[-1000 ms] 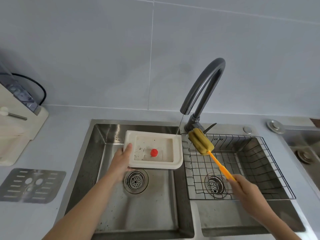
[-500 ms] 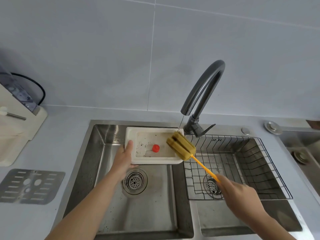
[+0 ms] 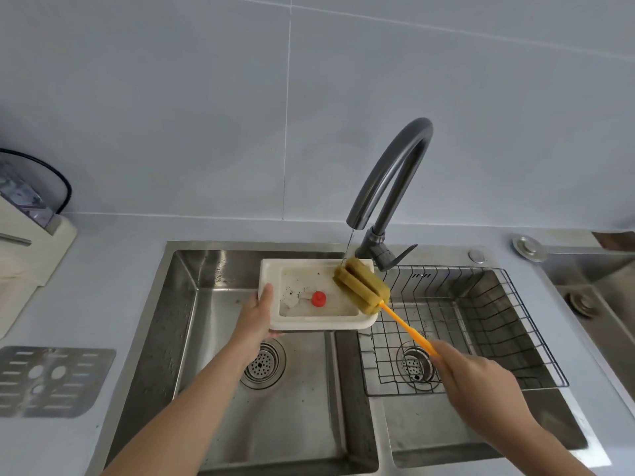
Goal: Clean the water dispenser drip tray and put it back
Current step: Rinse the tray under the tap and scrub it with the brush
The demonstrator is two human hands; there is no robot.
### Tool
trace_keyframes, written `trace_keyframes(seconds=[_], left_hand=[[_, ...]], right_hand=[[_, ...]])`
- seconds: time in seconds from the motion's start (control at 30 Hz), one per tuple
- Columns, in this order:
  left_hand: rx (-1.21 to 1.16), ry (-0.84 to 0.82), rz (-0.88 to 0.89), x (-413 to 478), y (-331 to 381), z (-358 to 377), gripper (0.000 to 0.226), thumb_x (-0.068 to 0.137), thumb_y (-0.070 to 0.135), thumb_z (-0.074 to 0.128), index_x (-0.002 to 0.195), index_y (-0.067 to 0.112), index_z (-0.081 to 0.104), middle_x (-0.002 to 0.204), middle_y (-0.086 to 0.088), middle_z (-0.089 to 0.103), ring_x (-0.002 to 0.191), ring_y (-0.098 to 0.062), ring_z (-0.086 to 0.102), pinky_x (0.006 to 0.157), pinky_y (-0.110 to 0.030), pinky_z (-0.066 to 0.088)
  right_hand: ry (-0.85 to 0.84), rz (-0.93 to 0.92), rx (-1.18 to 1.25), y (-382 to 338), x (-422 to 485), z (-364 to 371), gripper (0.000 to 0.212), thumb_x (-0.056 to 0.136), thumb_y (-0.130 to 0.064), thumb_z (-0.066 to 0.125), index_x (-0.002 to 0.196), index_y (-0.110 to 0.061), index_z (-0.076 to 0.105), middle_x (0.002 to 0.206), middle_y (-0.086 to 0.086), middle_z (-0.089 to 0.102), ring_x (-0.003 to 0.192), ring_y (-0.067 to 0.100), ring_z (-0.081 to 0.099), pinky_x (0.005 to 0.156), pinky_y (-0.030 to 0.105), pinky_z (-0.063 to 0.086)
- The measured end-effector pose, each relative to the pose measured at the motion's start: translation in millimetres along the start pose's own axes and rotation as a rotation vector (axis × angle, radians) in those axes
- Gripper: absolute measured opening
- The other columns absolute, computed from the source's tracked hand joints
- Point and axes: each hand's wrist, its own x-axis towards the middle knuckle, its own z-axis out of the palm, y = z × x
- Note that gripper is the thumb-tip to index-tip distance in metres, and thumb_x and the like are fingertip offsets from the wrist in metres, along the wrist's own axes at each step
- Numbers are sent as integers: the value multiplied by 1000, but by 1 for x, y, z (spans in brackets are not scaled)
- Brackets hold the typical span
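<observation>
Left hand (image 3: 256, 316) grips drip tray (image 3: 271, 293) over sink (image 3: 192, 338). Right hand (image 3: 481, 386) clamps brush (image 3: 362, 290), sponge head on tray under faucet (image 3: 388, 187) trickle. Scrubbing starting; specks remain. Rinse, grate (image 3: 51, 381) refit, return pending.

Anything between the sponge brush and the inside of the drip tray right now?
Nothing visible. The sponge brush in the right hand already lies over the drip tray at its right end; only the red float stands in the basin, left of the sponge.

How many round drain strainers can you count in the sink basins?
3: one in the left basin under the left wrist, one in the middle basin beneath the wire rack, one at the far right. None seems hidden.
</observation>
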Motion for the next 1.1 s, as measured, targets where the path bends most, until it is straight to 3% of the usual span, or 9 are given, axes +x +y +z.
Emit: trace_keyframes(seconds=[0.13,0.17,0.23,0.3,0.47,0.7,0.87,0.97,1.1], left_hand=[[6,-7,6,-2,-4,11,42,96,40,33,126,12,42,102,-4,59,90,-24,60,63,-32,53],[8,-10,9,-3,-5,15,42,96,39,34,126,11,42,103,-5,59,88,-23,60,63,-32,53],[-9,-21,7,-3,-5,21,42,96,38,34,126,10,42,108,-7,58,87,-21,60,63,-33,53],[-18,-25,-1,-3,-5,25,43,96,38,35,127,9,41,111,-8,56,92,-24,59,67,-36,54],[-4,-69,-34,3,-6,28,48,94,42,36,129,9,40,120,-13,57,101,-29,60,66,-35,55],[15,-133,-82,1,-11,36,46,94,41,36,128,11,41,121,-15,58,104,-30,60,86,-49,53],[52,-189,-75,-2,-11,43,44,94,42,36,128,13,40,118,-13,56,106,-30,59,86,-48,54],[68,-232,-60,-4,-12,44,47,94,44,34,129,14,41,121,-15,57,104,-30,61,80,-44,56],[50,-227,-50,-2,-11,40,47,95,42,33,130,13,41,121,-14,58,98,-28,61,72,-37,56]], right_hand=[[-13,17,-162,-12,-7,2,19,93,-20,39,110,-24,47,59,-1,34,53,22,37,40,24,15],[-13,15,-199,-17,-7,0,20,89,-17,48,108,-21,51,57,-1,30,52,23,35,39,23,11],[-56,26,-222,-28,-3,-9,30,55,-6,78,81,-13,65,49,-3,9,37,22,20,44,14,-3],[76,-42,-211,-26,4,-3,40,30,2,83,62,-12,63,51,-5,-7,33,17,2,53,8,-6],[-44,-19,-216,-35,7,-7,30,50,-3,78,72,-15,60,48,-5,-5,40,6,-7,43,15,-5],[88,-127,-170,-29,3,6,41,27,1,82,54,-16,56,54,-4,-16,48,5,-19,51,9,-9],[82,-127,-189,-35,0,9,42,23,-3,81,53,-17,56,56,0,-17,49,10,-21,50,13,-13],[32,-128,-183,-35,2,8,42,28,-7,83,54,-20,53,54,0,-15,42,12,-17,47,13,-12],[-16,-49,-143,-22,-3,-9,37,44,-12,87,60,-24,56,40,-3,5,31,16,11,38,11,3]])
